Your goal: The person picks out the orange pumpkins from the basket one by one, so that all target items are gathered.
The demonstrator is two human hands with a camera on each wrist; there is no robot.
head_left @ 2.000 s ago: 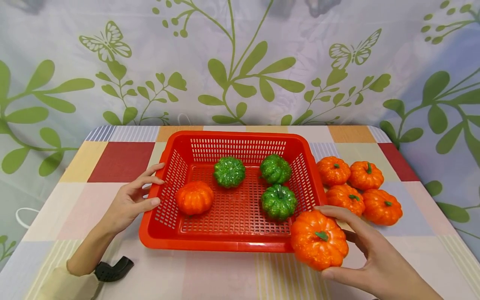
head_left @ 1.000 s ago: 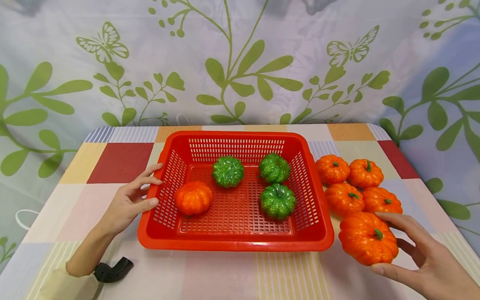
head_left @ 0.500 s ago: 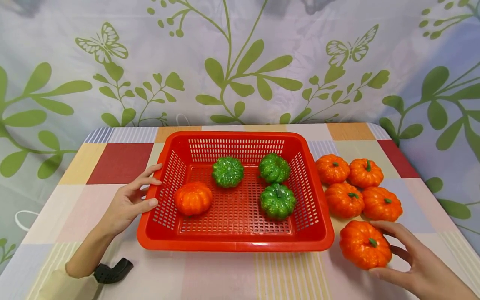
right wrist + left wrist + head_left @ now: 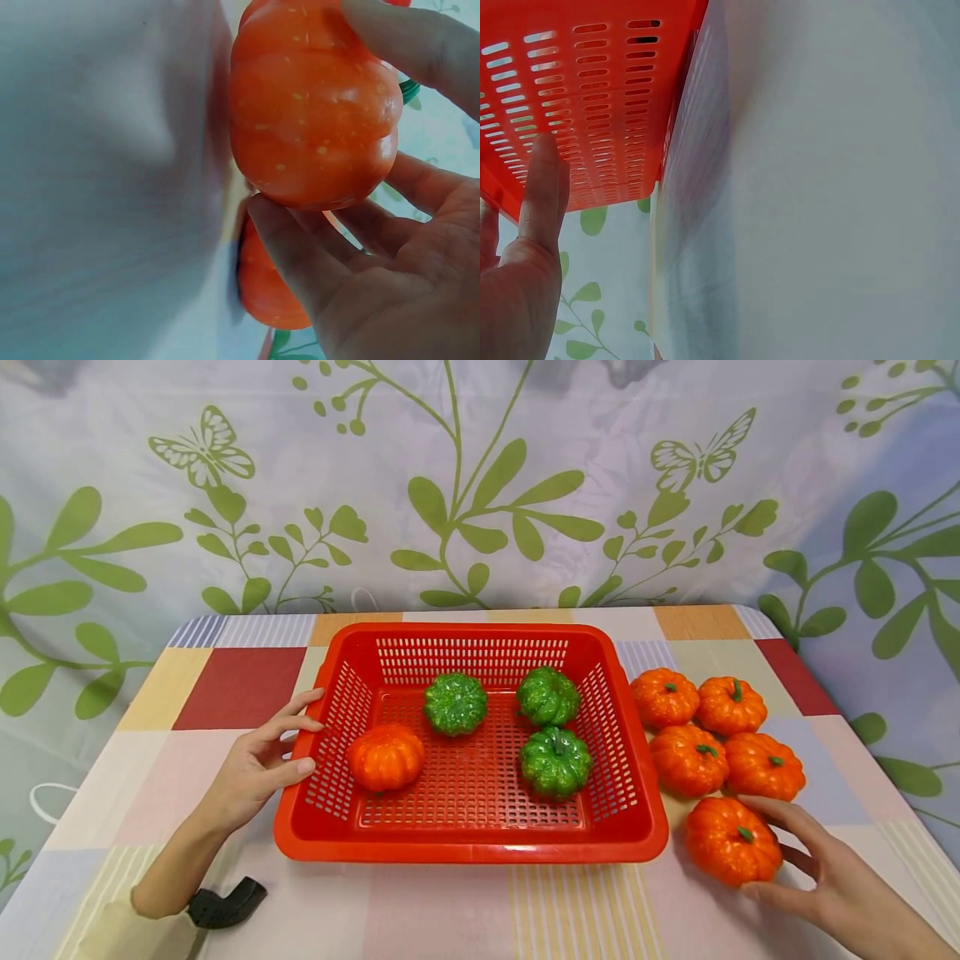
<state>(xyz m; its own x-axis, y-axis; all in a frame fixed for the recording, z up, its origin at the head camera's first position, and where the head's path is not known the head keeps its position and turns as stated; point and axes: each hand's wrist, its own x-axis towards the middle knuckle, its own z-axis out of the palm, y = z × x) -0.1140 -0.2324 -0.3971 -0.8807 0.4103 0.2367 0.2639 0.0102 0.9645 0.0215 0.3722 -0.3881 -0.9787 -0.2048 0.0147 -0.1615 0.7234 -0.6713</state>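
Observation:
My right hand holds an orange toy pumpkin between thumb and fingers, low at the table in front of the other orange pumpkins. In the right wrist view that pumpkin has the thumb on one side and fingertips on the other. My left hand rests with extended fingers at the left rim of a red plastic basket. The left wrist view has a finger against the basket's slotted outer wall. Inside the basket sit one orange pumpkin and three green pumpkins.
Several orange pumpkins stand grouped on the table right of the basket. A black curved object lies near the left forearm. The checked tablecloth reaches back to a leaf-patterned curtain.
My right hand has carried the orange pumpkin from the basket's front right corner rightward and down to the table beside the others. My left hand stays at the rim.

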